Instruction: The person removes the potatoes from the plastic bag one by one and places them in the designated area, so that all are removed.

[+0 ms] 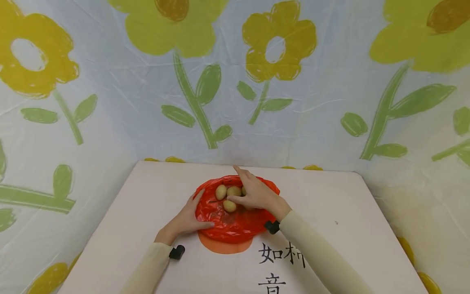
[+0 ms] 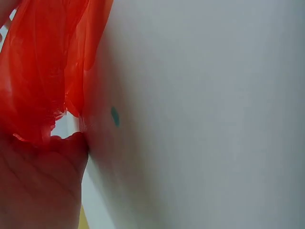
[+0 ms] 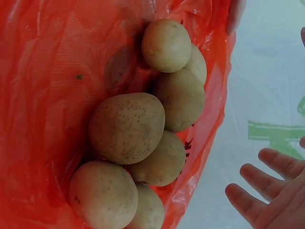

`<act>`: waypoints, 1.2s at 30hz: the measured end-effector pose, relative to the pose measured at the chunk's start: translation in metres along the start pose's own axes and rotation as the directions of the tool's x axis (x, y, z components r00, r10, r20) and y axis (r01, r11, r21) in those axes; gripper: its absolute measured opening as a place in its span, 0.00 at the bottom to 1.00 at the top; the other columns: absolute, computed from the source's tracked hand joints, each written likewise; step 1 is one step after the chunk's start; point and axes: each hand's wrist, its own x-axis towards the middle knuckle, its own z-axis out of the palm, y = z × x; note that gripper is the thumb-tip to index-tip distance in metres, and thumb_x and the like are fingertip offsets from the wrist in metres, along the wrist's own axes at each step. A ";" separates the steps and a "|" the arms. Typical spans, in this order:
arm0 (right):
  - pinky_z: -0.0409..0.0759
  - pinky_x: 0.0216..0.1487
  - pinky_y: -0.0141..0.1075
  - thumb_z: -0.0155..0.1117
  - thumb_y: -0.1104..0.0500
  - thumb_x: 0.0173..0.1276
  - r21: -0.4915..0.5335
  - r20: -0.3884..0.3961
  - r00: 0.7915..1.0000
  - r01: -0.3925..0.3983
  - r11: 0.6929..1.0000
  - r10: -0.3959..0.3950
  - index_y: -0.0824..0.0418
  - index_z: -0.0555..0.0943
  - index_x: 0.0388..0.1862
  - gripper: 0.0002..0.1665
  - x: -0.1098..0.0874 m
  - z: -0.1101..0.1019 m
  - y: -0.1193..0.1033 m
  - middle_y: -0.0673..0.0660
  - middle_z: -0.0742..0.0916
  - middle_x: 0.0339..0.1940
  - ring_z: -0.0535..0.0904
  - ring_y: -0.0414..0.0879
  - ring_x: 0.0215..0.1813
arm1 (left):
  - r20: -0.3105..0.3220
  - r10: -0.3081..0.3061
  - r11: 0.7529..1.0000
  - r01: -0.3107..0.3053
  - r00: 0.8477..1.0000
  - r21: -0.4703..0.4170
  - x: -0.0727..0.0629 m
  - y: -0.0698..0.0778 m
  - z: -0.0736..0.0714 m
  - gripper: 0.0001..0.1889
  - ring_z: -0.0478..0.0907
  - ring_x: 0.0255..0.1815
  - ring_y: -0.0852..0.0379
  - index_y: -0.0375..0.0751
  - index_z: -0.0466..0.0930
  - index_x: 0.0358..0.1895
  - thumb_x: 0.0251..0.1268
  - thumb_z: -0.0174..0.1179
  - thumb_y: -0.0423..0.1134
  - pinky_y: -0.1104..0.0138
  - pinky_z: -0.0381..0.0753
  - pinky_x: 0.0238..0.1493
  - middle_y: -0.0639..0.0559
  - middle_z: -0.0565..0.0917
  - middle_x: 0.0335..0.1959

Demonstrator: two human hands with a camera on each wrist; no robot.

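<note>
A red plastic bag point(image 1: 235, 228) lies spread wide on the table, with several potatoes point(image 1: 229, 206) gathered inside it. In the right wrist view the potatoes point(image 3: 127, 128) cluster against one side of the red film point(image 3: 43, 95). My left hand point(image 1: 187, 216) rests at the bag's left edge, fingers and thumb spread apart against it. The left wrist view shows the palm point(image 2: 40, 186) touching the bag's crumpled side point(image 2: 38, 71). Over the right part of the potatoes hovers my right hand point(image 1: 258, 194), hiding some of them; its fingers point(image 3: 259, 183) are spread and hold nothing.
The pale table point(image 1: 323, 204) carries black characters point(image 1: 271, 253) and an orange printed shape point(image 1: 225, 246) in front of the bag. Cloth walls with printed flowers point(image 1: 227, 122) enclose the back and both sides.
</note>
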 end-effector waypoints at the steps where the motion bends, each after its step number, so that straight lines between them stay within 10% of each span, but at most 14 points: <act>1: 0.74 0.73 0.55 0.62 0.23 0.63 -0.005 0.005 1.000 0.005 1.000 -0.004 0.49 0.45 0.87 0.65 0.002 0.001 -0.001 0.57 0.64 0.83 0.67 0.55 0.78 | 0.003 -0.002 1.000 0.002 1.000 0.003 -0.001 0.000 0.000 0.67 0.55 0.81 0.35 0.55 0.41 0.85 0.47 0.78 0.63 0.37 0.69 0.72 0.39 0.47 0.84; 20: 0.78 0.54 0.73 0.60 0.23 0.64 -0.105 0.063 0.998 -0.008 0.994 0.015 0.43 0.52 0.85 0.58 0.020 0.018 0.000 0.55 0.69 0.80 0.72 0.52 0.73 | -0.033 0.019 1.000 -0.018 0.999 0.009 0.006 -0.004 -0.006 0.59 0.62 0.77 0.36 0.54 0.50 0.84 0.50 0.77 0.60 0.37 0.70 0.72 0.38 0.58 0.80; 36: 0.75 0.73 0.54 0.67 0.39 0.70 -0.021 0.113 0.992 0.053 0.998 -0.051 0.54 0.67 0.79 0.43 0.034 0.031 0.010 0.55 0.76 0.75 0.71 0.52 0.76 | -0.038 0.033 0.999 -0.033 0.999 0.006 0.004 -0.004 -0.007 0.62 0.64 0.76 0.39 0.56 0.50 0.84 0.46 0.79 0.62 0.38 0.73 0.70 0.42 0.63 0.79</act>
